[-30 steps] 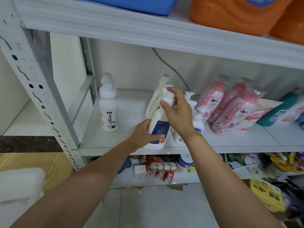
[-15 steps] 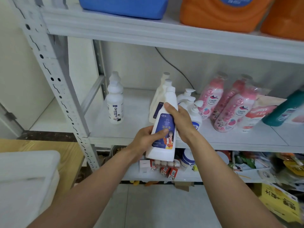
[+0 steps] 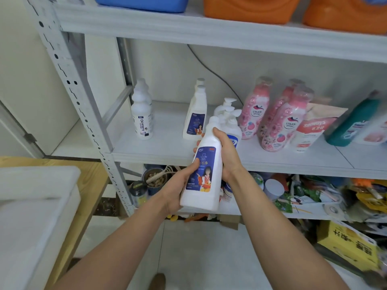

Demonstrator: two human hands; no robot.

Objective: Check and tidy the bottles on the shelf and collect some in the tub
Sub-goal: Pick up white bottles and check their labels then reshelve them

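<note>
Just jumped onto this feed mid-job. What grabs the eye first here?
A white bottle with a blue label is held upright in front of the middle shelf, the left hand round its lower body and the right hand at its shoulder. Bright pink bottles lean on the right of that shelf, with orange jugs on the shelf above. The white tub sits at lower left.

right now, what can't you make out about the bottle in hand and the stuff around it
All in the head view:
- Held bottle: its back faces away; left hand and right hand cover its sides; small label print is blurred.
- Orange jugs: tops cut off by the upper edge.
- White tub: cut off by the left edge, contents unseen.
</note>
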